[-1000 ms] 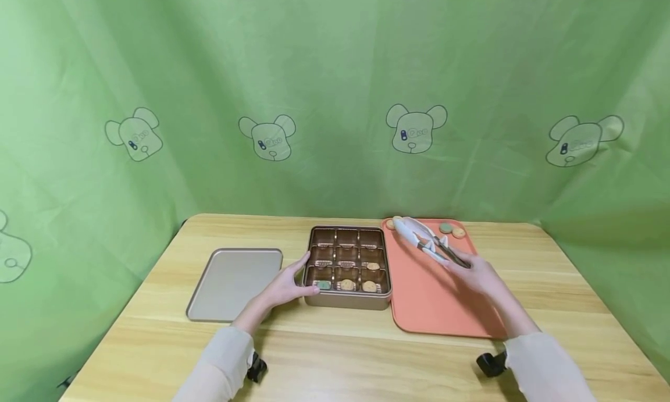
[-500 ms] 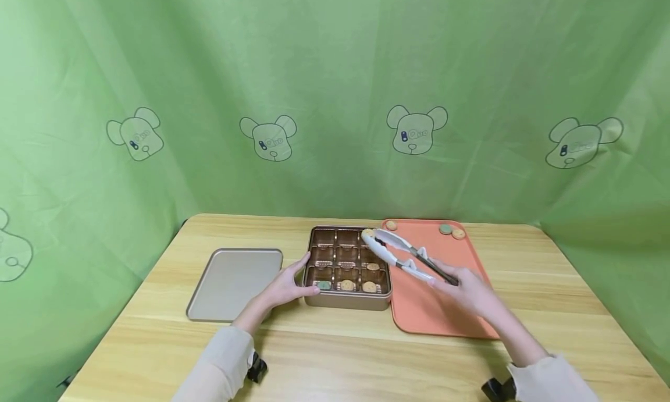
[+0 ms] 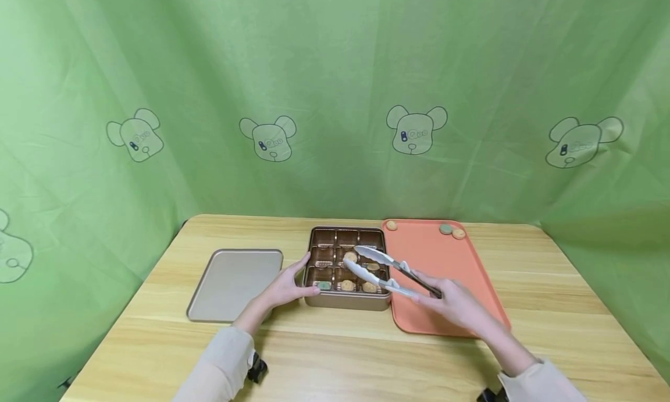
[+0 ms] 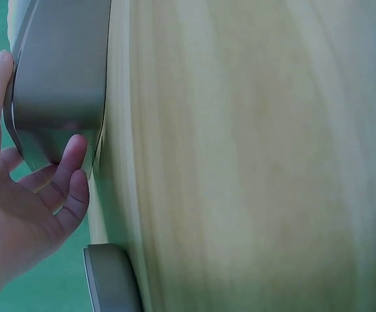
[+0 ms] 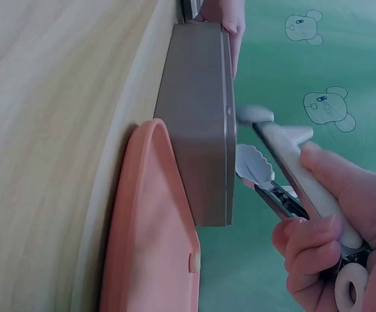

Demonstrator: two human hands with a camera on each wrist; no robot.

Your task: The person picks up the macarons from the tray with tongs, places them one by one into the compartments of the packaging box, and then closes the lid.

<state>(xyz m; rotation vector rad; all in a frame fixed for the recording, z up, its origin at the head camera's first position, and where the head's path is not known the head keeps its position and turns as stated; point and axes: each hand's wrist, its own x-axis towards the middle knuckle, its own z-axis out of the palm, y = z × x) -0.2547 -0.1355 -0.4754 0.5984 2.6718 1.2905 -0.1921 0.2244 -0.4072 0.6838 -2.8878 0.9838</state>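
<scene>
A tin point(image 3: 345, 301) holds a brown insert with compartments. My left hand point(image 3: 287, 284) rests on its front left corner, thumb along the front rim and the other fingers at the side, shown close in the left wrist view. My right hand point(image 3: 454, 303) grips white-tipped tongs point(image 5: 317, 192), fingers wrapped round the handles. Between the tong tips, over the middle compartment, is a pale cookie point(image 3: 350, 256). In the front row sit a green cookie point(image 3: 324, 285) and two pale ones; another cookie point(image 3: 373, 266) lies in the right middle compartment, partly behind the tongs.
To the tin's right, an orange tray point(image 3: 442, 285) carries a pale cookie point(image 3: 391, 225) at its far left corner, with a green cookie point(image 3: 445, 228) and another pale one at the far right. A flat metal lid point(image 3: 238, 283) lies left. Green curtain hangs behind.
My right hand has brought the tongs and cookie left from the tray's far left corner, across the tin's back right compartment, to its middle. The left hand stays put.
</scene>
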